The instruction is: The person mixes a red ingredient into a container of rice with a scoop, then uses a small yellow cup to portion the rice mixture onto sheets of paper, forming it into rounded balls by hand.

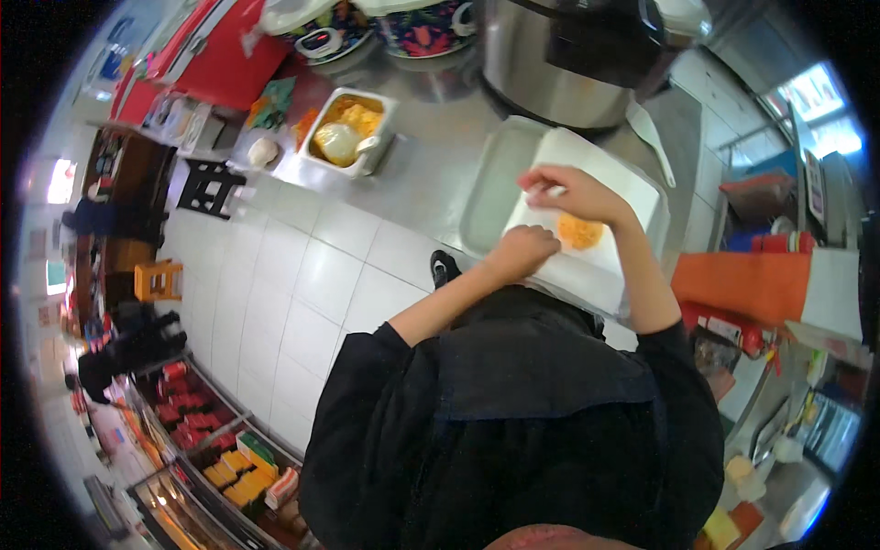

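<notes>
A round, flat portion of orange shredded food [580, 232] lies on a white sheet [600, 171], which covers much of a pale green tray [489, 188] on the steel counter. My left hand [526, 251] is closed at the sheet's left edge, just left of the food; what its fingers hold, if anything, is hidden. Above the food, my right hand [579, 194] is bent with its fingers curled in. Something small and white shows at its fingertips, too small to name.
A steel pan [392, 119] holds yellow-orange food and a pale rounded thing. Behind stand a large steel cooker [522, 69] and flower-patterned pots [417, 27]. A white spatula [652, 142] lies right of the tray. A black stool [211, 190] stands on the tiled floor; people are further left.
</notes>
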Motion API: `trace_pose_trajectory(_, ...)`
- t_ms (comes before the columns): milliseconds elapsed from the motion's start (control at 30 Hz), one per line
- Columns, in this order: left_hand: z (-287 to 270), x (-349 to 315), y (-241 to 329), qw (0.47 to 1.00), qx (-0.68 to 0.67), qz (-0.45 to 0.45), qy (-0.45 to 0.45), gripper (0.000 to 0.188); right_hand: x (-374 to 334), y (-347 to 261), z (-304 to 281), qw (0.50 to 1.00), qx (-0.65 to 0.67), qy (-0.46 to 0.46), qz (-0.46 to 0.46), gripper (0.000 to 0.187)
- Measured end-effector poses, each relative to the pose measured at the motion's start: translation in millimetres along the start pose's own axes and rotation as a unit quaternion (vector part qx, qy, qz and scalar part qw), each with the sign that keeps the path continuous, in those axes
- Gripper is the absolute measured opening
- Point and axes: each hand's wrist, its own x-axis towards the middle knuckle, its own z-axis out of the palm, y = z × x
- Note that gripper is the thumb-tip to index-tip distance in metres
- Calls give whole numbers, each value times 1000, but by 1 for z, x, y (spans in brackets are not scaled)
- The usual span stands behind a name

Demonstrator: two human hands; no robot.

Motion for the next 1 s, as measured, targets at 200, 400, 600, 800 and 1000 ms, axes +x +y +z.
trace_pose_trajectory(200,-19,39,-3,999,1,12,-39,10,-120,42,7,954,-257,120,103,42)
trace_pose_trajectory(400,-3,48,16,974,51,201,86,31,-121,86,0,951,-135,228,160,16)
trace_pose_trajectory(600,28,31,14,983,124,98,-93,69,-88,118,-41,933,-195,287,93,14)
trace_pose_trajectory(800,28,37,11,985,99,106,-88,70,-45,166,-68,854,-361,372,-31,19)
trace_pose_trajectory(1000,29,35,11,983,132,112,-69,64,-29,168,-79,907,-281,290,119,24)
